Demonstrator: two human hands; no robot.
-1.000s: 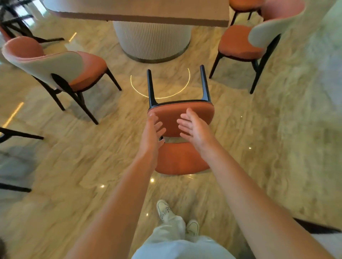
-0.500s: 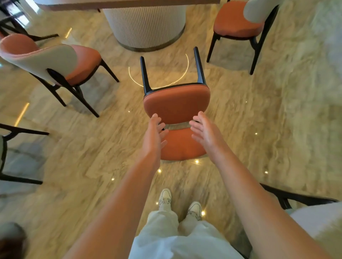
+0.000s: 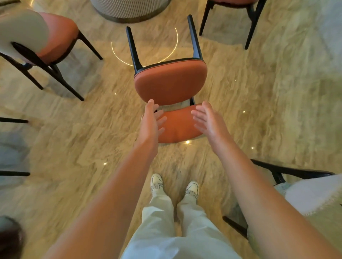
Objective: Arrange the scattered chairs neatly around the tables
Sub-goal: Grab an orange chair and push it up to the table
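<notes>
My left hand point(image 3: 150, 120) and right hand point(image 3: 208, 120) hover with fingers spread on either side of the orange chair's point(image 3: 170, 83) backrest.

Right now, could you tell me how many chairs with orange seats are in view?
3: the middle chair by both hands, one at upper left, one cut off at the top right. Chair parts at the edges may belong to more.

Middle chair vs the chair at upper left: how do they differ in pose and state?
The middle chair lies tipped back, its two front legs pointing toward the table base; the upper-left chair stands upright on its legs. The left hand and right hand hover open at the middle chair's backrest; nothing reaches for the upper-left chair. Both have orange seats and black legs.
</notes>
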